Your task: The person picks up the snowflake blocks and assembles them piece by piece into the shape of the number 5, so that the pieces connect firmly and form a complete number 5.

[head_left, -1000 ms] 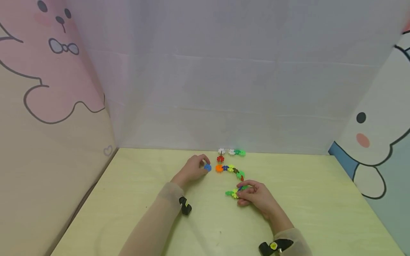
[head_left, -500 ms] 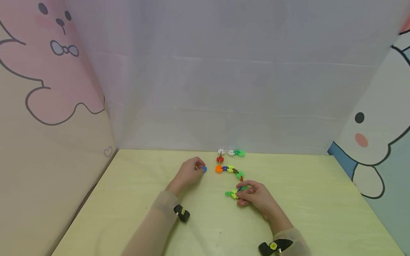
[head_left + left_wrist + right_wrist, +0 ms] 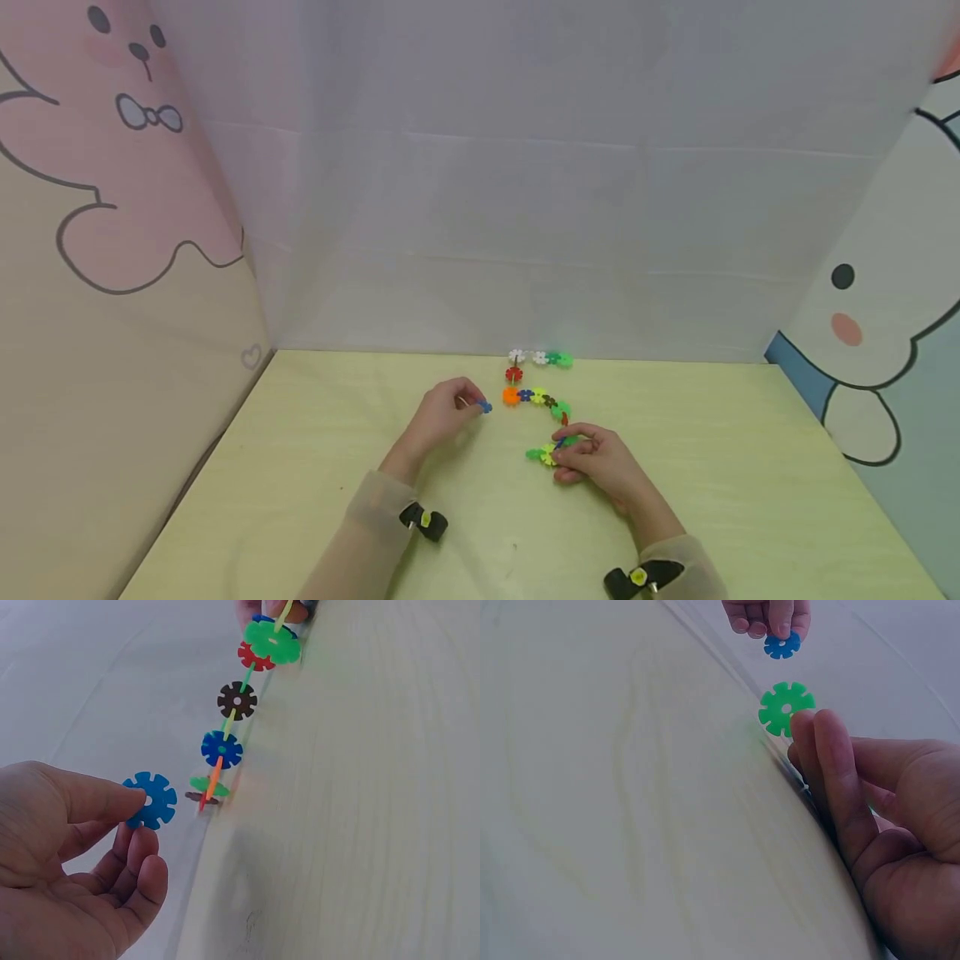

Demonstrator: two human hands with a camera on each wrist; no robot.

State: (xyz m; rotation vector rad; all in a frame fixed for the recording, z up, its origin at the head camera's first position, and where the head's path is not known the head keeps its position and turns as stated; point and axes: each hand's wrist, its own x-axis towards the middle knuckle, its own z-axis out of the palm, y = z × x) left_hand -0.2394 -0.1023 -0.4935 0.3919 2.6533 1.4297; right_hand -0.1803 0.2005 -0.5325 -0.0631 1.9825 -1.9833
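Thumb and fingers of my left hand [image 3: 444, 412] pinch a loose blue notched snowflake disc [image 3: 163, 796] by its edge, above the table. To its right lies a curving chain of linked snowflake discs, with an orange disc [image 3: 512, 396], a red disc [image 3: 513, 375] and a white disc [image 3: 517, 356] at its bend. My right hand [image 3: 606, 462] holds the near end of this chain between thumb and fingers. From there a yellow disc [image 3: 549, 456] and a green disc [image 3: 775, 712] stick out leftward, apart from the blue one. The fingers hide some links.
The chain's far end, with green discs [image 3: 564, 360], lies close to the back edge of the pale wooden table [image 3: 300, 467]. Behind rises a white curtain [image 3: 465, 208]. Panels printed with cartoon animals [image 3: 135, 167] stand at both sides.
My left hand has drawn nearer with the blue disc, first shifting left and then slightly back right, and the disc has turned. My right hand and the chain have hardly moved.
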